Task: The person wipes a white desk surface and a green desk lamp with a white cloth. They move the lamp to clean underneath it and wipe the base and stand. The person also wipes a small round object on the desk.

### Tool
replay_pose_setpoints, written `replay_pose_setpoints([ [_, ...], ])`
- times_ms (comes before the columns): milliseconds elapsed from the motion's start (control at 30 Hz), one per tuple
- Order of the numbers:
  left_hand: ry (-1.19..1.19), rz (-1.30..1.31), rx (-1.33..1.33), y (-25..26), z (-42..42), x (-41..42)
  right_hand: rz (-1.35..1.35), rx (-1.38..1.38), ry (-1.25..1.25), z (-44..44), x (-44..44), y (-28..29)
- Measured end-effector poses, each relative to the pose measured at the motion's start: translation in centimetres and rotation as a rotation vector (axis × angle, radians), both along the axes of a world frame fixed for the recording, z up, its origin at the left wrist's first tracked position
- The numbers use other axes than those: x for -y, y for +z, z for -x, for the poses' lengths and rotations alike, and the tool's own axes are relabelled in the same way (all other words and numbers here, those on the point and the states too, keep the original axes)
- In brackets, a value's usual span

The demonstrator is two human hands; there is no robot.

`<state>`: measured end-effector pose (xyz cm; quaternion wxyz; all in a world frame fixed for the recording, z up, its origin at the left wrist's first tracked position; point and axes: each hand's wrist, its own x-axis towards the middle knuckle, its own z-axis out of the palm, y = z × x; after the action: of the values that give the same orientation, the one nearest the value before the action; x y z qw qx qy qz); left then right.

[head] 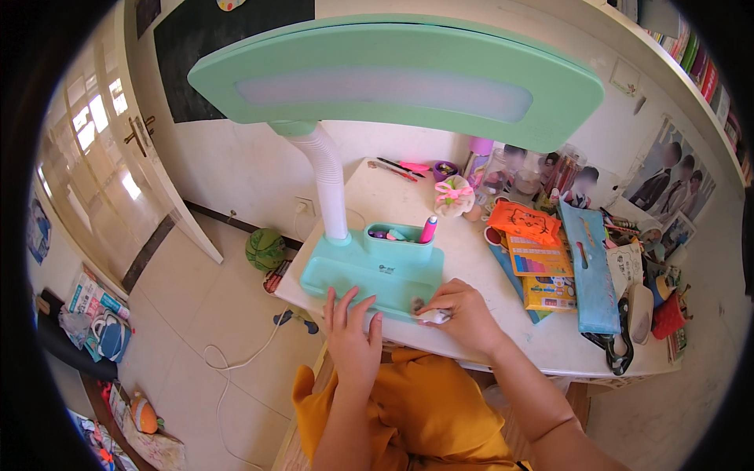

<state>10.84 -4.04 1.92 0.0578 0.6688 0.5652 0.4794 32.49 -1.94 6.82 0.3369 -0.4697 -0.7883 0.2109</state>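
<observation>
A mint-green desk lamp spreads its wide head (383, 76) above the desk on a white ribbed neck (330, 182). Its turquoise base (353, 279) has a shallow tray and a pen compartment (397, 250). In that compartment are a pink marker (429, 229) and small items. My right hand (465, 315) pinches a crumpled white wipe (435, 316), stained grey, at the tray's near right corner. My left hand (353, 329) has its fingers spread, with the tips at the tray's near left edge; nothing shows in it.
A blue pouch (589, 268), an orange packet (524, 222) and boxes crowd the white desk (471, 259) at right. Behind stand a drawstring pouch (453, 196), a purple bowl (445, 171) and jars. A green ball (265, 249) and a white cable (227, 368) lie on the floor.
</observation>
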Motion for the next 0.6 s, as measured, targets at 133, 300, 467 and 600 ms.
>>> replay_pose_setpoints([
  [133,0.009,-0.009,-0.025,0.1,0.2,-0.1,-0.237,0.078,-0.140,3.7,0.4,-1.0],
  [300,0.011,-0.028,-0.027,-0.1,0.1,-0.3,-0.428,0.096,-0.231,6.0,0.4,-2.4],
  [467,0.023,-0.010,0.010,0.0,0.1,-0.2,-0.545,0.188,-0.206,4.6,1.0,-2.6],
  [600,0.024,0.013,0.010,0.4,0.3,-0.1,-0.563,0.219,-0.194,2.9,2.0,-1.9],
])
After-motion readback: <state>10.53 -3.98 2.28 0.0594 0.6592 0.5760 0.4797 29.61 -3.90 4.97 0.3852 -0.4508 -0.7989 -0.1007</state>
